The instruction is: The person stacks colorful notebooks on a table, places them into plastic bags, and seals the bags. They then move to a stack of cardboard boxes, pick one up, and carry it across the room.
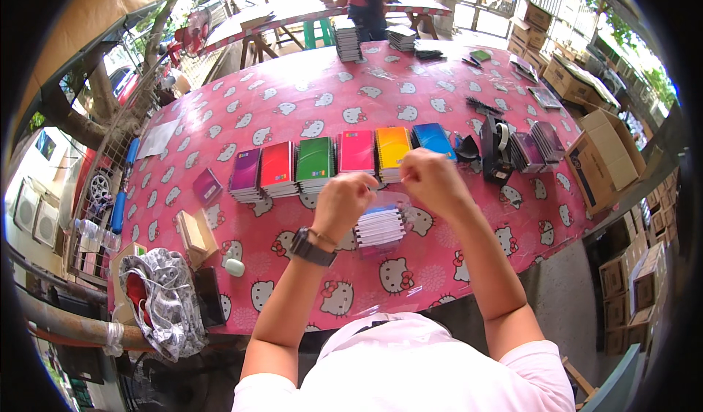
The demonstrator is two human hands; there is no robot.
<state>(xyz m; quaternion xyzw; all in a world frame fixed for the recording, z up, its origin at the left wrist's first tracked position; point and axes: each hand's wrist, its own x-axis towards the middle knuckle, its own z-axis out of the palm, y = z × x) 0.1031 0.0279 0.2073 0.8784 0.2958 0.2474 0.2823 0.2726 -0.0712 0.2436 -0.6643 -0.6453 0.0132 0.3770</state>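
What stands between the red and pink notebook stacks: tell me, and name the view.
The green stack stands between the red stack and the pink stack, in the head view.

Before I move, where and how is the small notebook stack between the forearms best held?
Probably hold the notebook stack by its left and right sides: left hand from the left, right hand from the right. Tablecloth shows along both sides, while a pink notebook pile stands beyond its far end. It is many layers high, so set the grip low.
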